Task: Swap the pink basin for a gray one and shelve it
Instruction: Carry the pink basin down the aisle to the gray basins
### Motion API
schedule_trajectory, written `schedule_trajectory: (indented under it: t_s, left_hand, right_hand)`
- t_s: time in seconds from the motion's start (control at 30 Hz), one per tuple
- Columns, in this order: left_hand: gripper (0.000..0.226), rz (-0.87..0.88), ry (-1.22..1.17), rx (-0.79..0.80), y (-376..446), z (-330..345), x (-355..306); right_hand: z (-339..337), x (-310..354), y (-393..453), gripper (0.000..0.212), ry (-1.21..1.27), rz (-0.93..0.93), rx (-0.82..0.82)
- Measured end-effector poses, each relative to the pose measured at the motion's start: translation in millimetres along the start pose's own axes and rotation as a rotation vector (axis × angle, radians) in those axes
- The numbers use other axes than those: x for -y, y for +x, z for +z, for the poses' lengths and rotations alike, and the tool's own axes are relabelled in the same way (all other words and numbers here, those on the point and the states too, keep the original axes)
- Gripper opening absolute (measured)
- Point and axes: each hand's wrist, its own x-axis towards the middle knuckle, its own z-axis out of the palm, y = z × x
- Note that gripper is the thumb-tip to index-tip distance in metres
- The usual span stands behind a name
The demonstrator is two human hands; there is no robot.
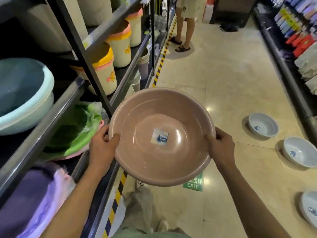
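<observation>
Head view: I've got the pink basin point(162, 136) held level over the aisle floor point(223, 79), left hand point(103, 146) and right hand point(221, 148) each pinching its rim, thumbs inside. Shelf point(42, 127) just left; three gray basins point(263, 126) sit on the floor to the right.
</observation>
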Motion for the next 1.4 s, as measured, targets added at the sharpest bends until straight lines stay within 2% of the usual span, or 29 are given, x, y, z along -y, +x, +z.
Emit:
schedule_trajectory:
  t_s: [0.1,0.3,0.4,0.47,0.57,0.73,0.87,1.03,1.1,1.2,1.27,1.37,1.4]
  left_hand:
    - [0.033,-0.059,-0.004,0.011,55,18,20]
    - [0.053,-0.135,0.066,0.097,155,53,68]
    - [0.04,-0.208,0.148,0.105,198,70,107]
    - [0.028,-0.27,0.203,0.102,219,82,139]
    - [0.023,-0.348,0.29,0.12,248,107,199]
    - [0.023,-0.484,0.403,0.123,280,156,312]
    - [0.027,-0.584,0.453,0.103,304,189,406]
    - [0.033,-0.603,0.536,0.053,330,231,518]
    - [0.039,-0.582,0.587,0.04,339,247,552]
    - [0.039,-0.613,0.597,0.019,346,266,599]
    - [0.038,-0.623,0.596,0.027,348,274,627]
    - [0.038,-0.639,0.608,0.049,344,278,662]
    - [0.038,-0.646,0.62,0.047,343,280,671]
  right_hand:
    - [27,-1,41,0.02,-0.046,-0.001,0.006]
    - [94,-12,128,0.015,-0.19,0.043,0.017]
    - [132,-30,164,0.027,-0.23,0.087,0.056]
    - [156,-49,186,0.022,-0.271,0.095,0.09]
    - [194,-93,220,0.01,-0.321,0.083,0.118]
    - [272,-184,279,0.019,-0.404,0.038,0.198]
    - [344,-265,324,0.014,-0.42,0.039,0.26]
    - [422,-360,372,0.022,-0.403,-0.004,0.279]
    - [447,-392,386,0.018,-0.416,0.008,0.299]
    - [479,-434,400,0.006,-0.449,0.02,0.319]
    - [496,-456,406,0.015,-0.456,0.01,0.326]
    - [516,-482,409,0.006,-0.466,-0.004,0.369]
    - [522,-491,410,0.012,-0.474,-0.014,0.386]
